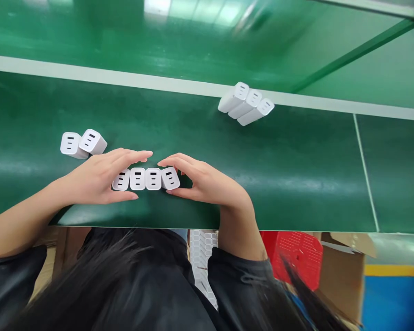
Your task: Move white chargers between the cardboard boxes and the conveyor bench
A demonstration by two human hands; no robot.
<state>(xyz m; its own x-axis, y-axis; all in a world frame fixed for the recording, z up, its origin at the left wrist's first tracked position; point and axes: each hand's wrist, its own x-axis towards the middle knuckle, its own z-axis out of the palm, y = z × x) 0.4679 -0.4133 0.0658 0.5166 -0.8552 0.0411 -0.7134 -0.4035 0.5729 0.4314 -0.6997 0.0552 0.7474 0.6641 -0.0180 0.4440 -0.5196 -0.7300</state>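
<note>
Chargers [145, 179], four white plug-in blocks, stand side by side in a tight row on the green belt [296, 174], port faces turned up toward the camera. Both hands close on this row from its two ends. The left hand [100, 179] is cupped over the left end, fingers arched above and thumb running below, so the leftmost block is half hidden under the palm. The right hand [202, 181] mirrors it, half curled, fingertips reaching over the top of the rightmost block and thumb tucked beneath. Neither hand is clenched; each is bent just enough to press inward, which seems to be why the blocks sit flush with no gaps between them. Whether the row is lifted off the belt or only squeezed together on it, I cannot tell.

Just beyond the left hand's knuckles lies a pair of chargers [83, 143], touching each other. Well apart from the right hand, farther across the belt, three more chargers [245, 103] lie slanted against a pale strip [124, 79].
</note>
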